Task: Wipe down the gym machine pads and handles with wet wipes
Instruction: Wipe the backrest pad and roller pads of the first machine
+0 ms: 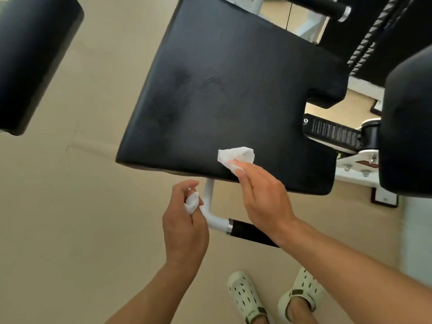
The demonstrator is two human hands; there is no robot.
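Observation:
A large black seat pad [229,94] fills the middle of the view, with faint wet streaks on its surface. My right hand [261,197] presses a crumpled white wipe [236,156] onto the pad's near edge with straight fingers. My left hand [184,220] grips a second, smaller wipe [192,202] just below the pad, beside the white bent tube [210,206] of a handle. That handle's black grip [252,233] runs to the right under my right wrist.
A black roller pad [32,61] hangs at the upper left, and another black pad [409,127] stands at the right edge. A second black handle [322,5] shows at the top. White frame brackets [357,169] sit right of the seat. My shoes [275,298] stand on the beige floor.

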